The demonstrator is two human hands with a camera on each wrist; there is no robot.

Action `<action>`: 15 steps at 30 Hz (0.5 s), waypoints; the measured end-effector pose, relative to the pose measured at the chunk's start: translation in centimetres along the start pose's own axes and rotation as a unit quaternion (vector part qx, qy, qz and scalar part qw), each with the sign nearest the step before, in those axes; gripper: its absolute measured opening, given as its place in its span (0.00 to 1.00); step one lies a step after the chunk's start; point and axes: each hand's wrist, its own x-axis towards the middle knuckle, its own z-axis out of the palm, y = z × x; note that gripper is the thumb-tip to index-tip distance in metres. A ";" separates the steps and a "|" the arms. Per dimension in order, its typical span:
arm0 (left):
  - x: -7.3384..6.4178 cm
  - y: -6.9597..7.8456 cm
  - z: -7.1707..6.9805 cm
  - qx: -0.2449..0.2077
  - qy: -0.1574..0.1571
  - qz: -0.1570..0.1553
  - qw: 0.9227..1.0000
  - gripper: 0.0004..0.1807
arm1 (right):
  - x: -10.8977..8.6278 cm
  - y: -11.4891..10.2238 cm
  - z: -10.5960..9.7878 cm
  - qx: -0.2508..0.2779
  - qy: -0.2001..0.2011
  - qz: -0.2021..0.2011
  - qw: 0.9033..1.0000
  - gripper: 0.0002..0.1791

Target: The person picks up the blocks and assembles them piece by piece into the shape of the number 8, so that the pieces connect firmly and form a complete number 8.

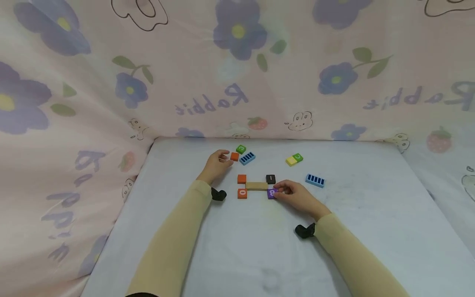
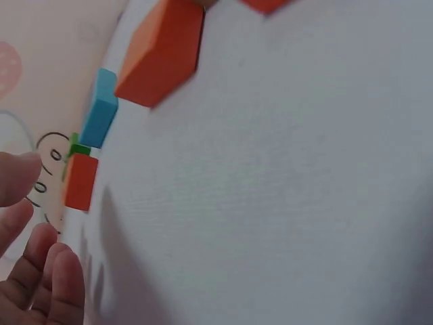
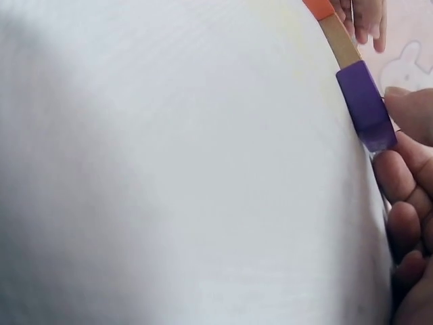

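Note:
In the head view, my right hand (image 1: 298,197) is at a purple block (image 1: 271,194) marked 8. Its thumb and index finger pinch the block's edge in the right wrist view. The purple block lies at one end of a tan wooden strip (image 1: 257,186), with a black block (image 1: 271,179) just behind it. At the strip's other end are a plain orange block (image 1: 242,179) and an orange block marked 0 (image 1: 242,194). My left hand (image 1: 216,166) holds nothing; its fingers are loosely bent beside another orange block (image 1: 234,156), with a gap showing in the left wrist view.
Behind the left hand lie a green block (image 1: 241,149) and a blue slotted block (image 1: 247,158). Farther right are a yellow block (image 1: 291,161) touching a green one (image 1: 298,157), and a second blue slotted block (image 1: 315,180). A patterned curtain (image 1: 208,74) hangs along the white table's (image 1: 237,255) back edge.

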 end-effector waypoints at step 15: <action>2.2 0.5 0.5 0.108 -0.052 -0.025 0.992 0.27 | 0.3 0.5 0.2 -0.001 0.009 0.009 1.000 0.19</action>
